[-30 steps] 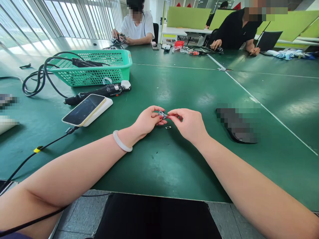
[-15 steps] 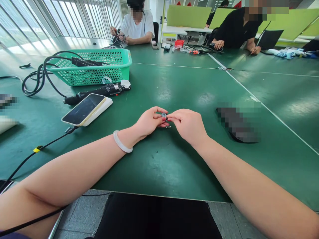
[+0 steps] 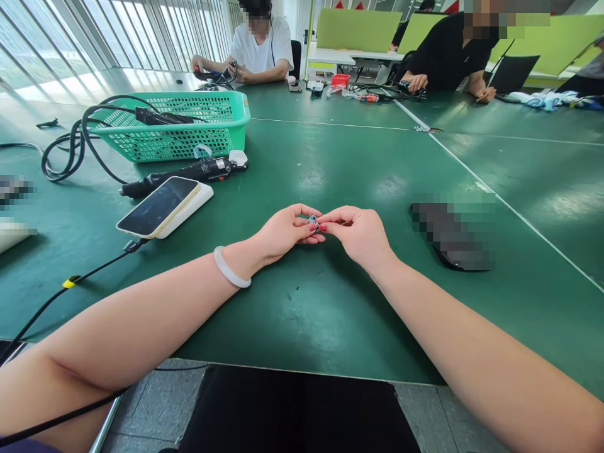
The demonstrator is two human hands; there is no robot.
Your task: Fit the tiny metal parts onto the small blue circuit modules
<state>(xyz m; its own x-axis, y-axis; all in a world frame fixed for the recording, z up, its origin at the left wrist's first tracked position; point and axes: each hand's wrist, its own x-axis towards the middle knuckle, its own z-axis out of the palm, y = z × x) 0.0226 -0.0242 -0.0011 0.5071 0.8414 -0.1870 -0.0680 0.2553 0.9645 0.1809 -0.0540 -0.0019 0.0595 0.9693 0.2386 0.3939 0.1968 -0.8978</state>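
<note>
A tiny grey-blue and dark part (image 3: 313, 219) sits between the fingertips of both hands, above the green table (image 3: 302, 314). My left hand (image 3: 287, 229) comes from the left and pinches the part between thumb and fingers, with a pale bracelet on the wrist. From the right, my right hand (image 3: 361, 233) meets it, thumb and index fingertip pressed on the part's right side. The fingers of both hands nearly touch and cover much of the part, so its exact shape cannot be made out.
Left of my hands lie a phone (image 3: 158, 206) on a white case, a black handheld tool (image 3: 189, 173) and a green basket (image 3: 189, 145) with cables. A dark pixelated object (image 3: 450, 239) lies right. Two people sit across the table.
My right hand's fingertips have shifted, its thumb now showing at the part. The small silvery piece below the fingers is no longer visible. The white-shirted person's hand has moved left.
</note>
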